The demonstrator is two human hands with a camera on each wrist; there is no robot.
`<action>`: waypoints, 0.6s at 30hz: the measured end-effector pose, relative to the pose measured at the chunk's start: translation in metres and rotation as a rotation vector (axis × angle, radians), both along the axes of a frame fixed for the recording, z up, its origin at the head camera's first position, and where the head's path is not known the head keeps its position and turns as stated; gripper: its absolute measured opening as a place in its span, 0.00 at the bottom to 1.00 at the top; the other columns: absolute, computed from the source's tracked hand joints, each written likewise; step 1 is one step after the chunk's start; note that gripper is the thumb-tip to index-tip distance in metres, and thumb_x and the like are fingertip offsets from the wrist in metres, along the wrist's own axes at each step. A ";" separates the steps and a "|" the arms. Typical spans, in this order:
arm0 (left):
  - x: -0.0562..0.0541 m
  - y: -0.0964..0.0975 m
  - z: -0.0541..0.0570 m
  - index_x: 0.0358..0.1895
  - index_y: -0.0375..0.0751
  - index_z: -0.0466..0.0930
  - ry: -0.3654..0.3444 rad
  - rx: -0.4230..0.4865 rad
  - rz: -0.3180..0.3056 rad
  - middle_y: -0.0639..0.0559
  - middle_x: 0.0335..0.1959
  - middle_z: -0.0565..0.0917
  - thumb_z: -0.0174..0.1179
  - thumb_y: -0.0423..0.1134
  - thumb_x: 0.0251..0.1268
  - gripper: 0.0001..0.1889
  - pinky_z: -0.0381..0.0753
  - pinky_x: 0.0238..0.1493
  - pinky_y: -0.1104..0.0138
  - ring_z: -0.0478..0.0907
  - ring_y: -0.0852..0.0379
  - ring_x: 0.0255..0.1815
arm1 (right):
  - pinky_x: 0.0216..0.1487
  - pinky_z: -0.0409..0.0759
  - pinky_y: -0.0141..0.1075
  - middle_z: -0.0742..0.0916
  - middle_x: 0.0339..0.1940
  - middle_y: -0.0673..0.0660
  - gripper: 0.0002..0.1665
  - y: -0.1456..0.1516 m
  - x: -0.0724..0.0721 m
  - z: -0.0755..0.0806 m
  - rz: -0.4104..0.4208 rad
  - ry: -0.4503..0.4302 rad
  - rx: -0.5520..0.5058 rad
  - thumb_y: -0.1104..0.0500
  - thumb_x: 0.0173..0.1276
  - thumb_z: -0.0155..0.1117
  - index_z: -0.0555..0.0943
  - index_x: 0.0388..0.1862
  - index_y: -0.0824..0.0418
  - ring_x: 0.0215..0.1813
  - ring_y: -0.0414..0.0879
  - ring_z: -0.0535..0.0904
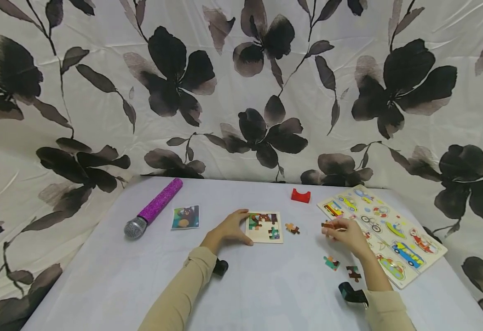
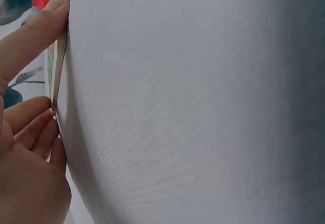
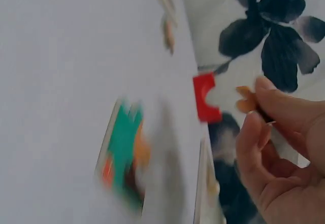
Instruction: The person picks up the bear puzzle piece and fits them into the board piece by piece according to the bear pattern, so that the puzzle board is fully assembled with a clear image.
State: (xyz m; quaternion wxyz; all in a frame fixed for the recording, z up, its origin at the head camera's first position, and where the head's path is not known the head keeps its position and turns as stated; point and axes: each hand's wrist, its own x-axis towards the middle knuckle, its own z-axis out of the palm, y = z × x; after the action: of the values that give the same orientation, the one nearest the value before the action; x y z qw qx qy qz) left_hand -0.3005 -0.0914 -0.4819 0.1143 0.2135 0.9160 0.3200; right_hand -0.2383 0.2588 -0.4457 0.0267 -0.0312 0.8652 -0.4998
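Note:
My left hand (image 1: 230, 230) grips the left side of a small puzzle board (image 1: 261, 236), thumb at the near edge and fingers at the far edge. Several jigsaw pieces sit in the board's frame, along its top and lower right. Between thumb and fingertips, my right hand (image 1: 348, 235) pinches a puzzle piece (image 3: 248, 99), raised over the table to the right of the board. Loose on the cloth lie an orange-brown piece (image 1: 292, 228) beside the board, a teal piece (image 1: 331, 263) and a dark brown piece (image 1: 353, 273) nearer me.
A larger wooden vehicle puzzle (image 1: 407, 246) lies at the right, partly behind my right hand. A red notched block (image 1: 301, 196) stands at the back. To the left are a bear picture card (image 1: 185, 217) and a purple glittery microphone (image 1: 154, 207). A floral curtain (image 1: 241, 92) hangs behind the table.

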 end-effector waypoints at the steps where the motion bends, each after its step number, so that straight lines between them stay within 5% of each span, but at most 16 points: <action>1: 0.000 0.000 0.000 0.66 0.26 0.63 -0.002 0.002 0.000 0.38 0.70 0.61 0.79 0.44 0.36 0.51 0.56 0.70 0.53 0.55 0.40 0.72 | 0.34 0.82 0.30 0.85 0.37 0.61 0.21 -0.006 -0.005 0.001 -0.003 0.005 -0.079 0.59 0.63 0.66 0.77 0.46 0.76 0.32 0.40 0.79; 5: 0.000 0.000 -0.001 0.67 0.27 0.62 -0.015 0.008 -0.006 0.39 0.71 0.60 0.78 0.44 0.37 0.51 0.55 0.71 0.54 0.54 0.41 0.72 | 0.43 0.82 0.33 0.83 0.47 0.66 0.26 -0.031 -0.023 0.005 0.003 0.000 -0.261 0.61 0.67 0.62 0.72 0.56 0.78 0.39 0.42 0.83; 10: 0.000 0.000 -0.001 0.67 0.26 0.61 -0.018 0.026 -0.013 0.39 0.71 0.59 0.78 0.43 0.37 0.51 0.55 0.71 0.54 0.53 0.41 0.73 | 0.50 0.80 0.37 0.77 0.55 0.72 0.24 -0.059 -0.037 0.005 0.053 -0.009 -0.309 0.66 0.69 0.55 0.68 0.61 0.78 0.45 0.47 0.82; 18: 0.002 -0.001 -0.001 0.66 0.25 0.62 -0.025 0.056 -0.002 0.38 0.71 0.59 0.78 0.42 0.36 0.51 0.56 0.70 0.53 0.54 0.41 0.72 | 0.45 0.82 0.34 0.82 0.48 0.64 0.28 -0.094 -0.049 -0.002 -0.053 -0.028 -0.434 0.67 0.66 0.60 0.67 0.64 0.72 0.37 0.37 0.81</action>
State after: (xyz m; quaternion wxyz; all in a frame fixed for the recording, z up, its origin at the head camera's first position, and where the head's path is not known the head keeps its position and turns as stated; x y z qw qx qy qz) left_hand -0.2983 -0.0921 -0.4826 0.1201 0.2134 0.9050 0.3480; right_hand -0.2877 0.1649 -0.4480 0.0181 -0.0067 0.7375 -0.6750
